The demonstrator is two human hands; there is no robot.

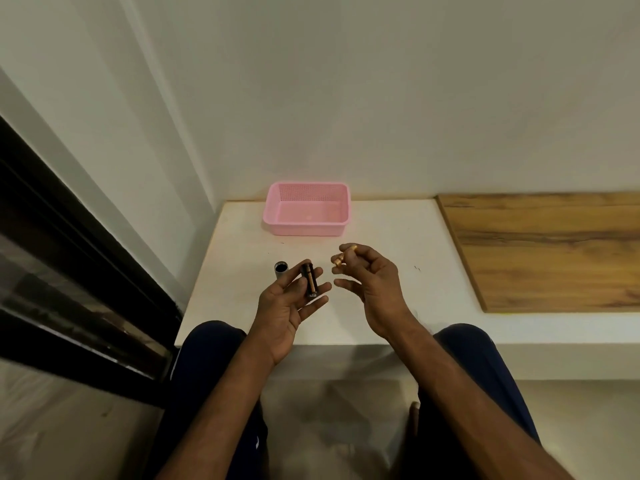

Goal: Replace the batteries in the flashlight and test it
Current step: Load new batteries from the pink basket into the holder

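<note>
My left hand (290, 306) is turned palm up over the white table, and a black battery holder with a gold-and-black battery (309, 280) lies on its straight fingers. Just left of those fingertips a grey flashlight tube (281, 269) shows its open dark end; whether it stands on the table or touches the hand I cannot tell. To the right, my right hand (369, 284) pinches gold-coloured batteries (341, 259) between thumb and forefinger, its other fingers loosely curled.
A pink perforated basket (306, 230) sits at the back of the white table (398, 271), against the wall. A wooden board (554, 251) covers the surface to the right. A dark window frame runs along the left. My knees are below the table edge.
</note>
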